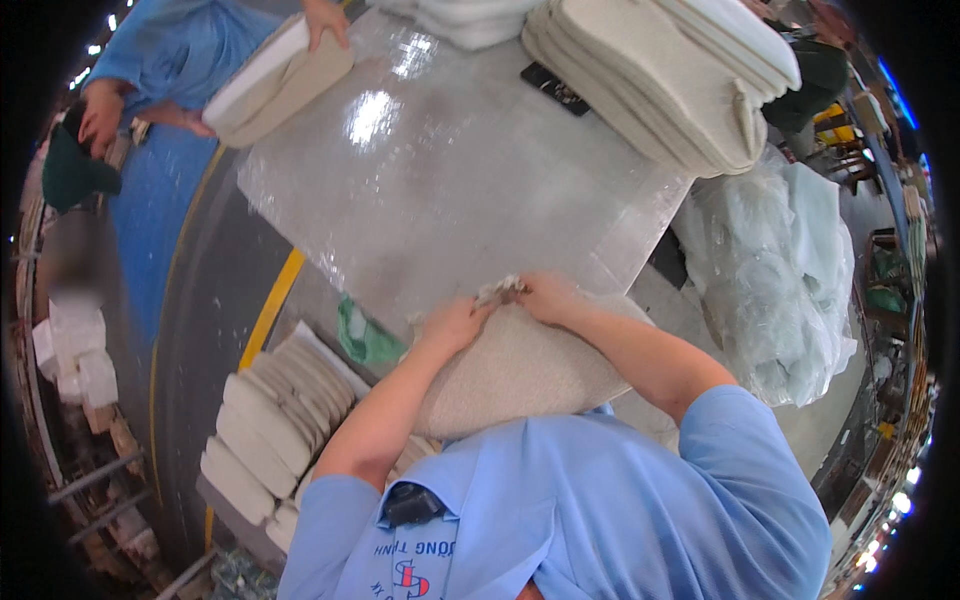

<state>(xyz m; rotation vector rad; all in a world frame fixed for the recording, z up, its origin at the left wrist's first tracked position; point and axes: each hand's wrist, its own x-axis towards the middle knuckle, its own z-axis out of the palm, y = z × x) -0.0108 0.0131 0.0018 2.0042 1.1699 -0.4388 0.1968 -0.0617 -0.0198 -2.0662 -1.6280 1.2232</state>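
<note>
Hands met at the far edge of a beige cushion (pixel 510 375), which lay pressed between the person's body and the near edge of the worktop (pixel 450 190). The left hand (pixel 452 325) had its grip closed on the cover fabric, and the right hand (pixel 545 297) pinched a crumpled bit of clear film (pixel 498 291) just beside it, probably to keep the edge tight. Beyond the grips, stacked cushions (pixel 670 80) waited; a co-worker's hand (pixel 325 20) rested on another cushion (pixel 275 85).

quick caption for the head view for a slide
Both hands, left and right, pinch the top edge of a beige cushion at a plastic-covered table.
</note>
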